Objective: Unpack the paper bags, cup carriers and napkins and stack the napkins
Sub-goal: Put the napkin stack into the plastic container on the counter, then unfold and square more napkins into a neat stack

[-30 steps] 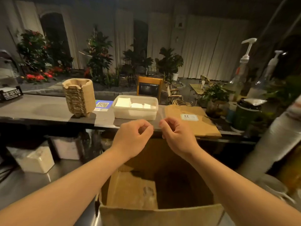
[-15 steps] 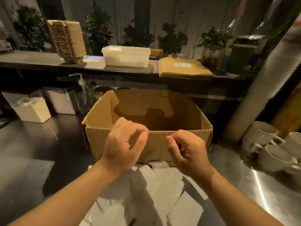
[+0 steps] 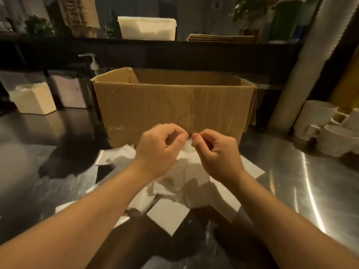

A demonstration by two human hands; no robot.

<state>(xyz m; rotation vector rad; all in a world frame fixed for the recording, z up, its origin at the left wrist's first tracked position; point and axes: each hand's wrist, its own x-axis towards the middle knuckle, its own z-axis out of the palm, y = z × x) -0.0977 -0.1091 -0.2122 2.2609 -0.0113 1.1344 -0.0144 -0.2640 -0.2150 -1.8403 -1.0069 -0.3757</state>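
White napkins (image 3: pixel 184 183) lie scattered in a loose heap on the steel counter (image 3: pixel 291 181), in front of an open cardboard box (image 3: pixel 174 105). My left hand (image 3: pixel 159 146) and my right hand (image 3: pixel 215 152) hover side by side just above the heap, close to the box's front wall. Both have curled fingers, thumb tips near index tips, and I see nothing held in them. On the raised shelf behind are a stack of pulp cup carriers (image 3: pixel 81 14), a clear tub (image 3: pixel 147 28) holding napkins, and flat brown paper bags (image 3: pixel 221 37).
White mugs (image 3: pixel 320 123) cluster at the right of the counter beside a tall white column (image 3: pixel 303 55). Two tubs (image 3: pixel 33 98) and a pump bottle (image 3: pixel 93 63) stand at the back left. Bare steel lies left and right of the napkins.
The view dropped from the shelf to the counter. My hands came down from above the box, over its near edge, to just above the napkin heap, keeping the same curled pose.
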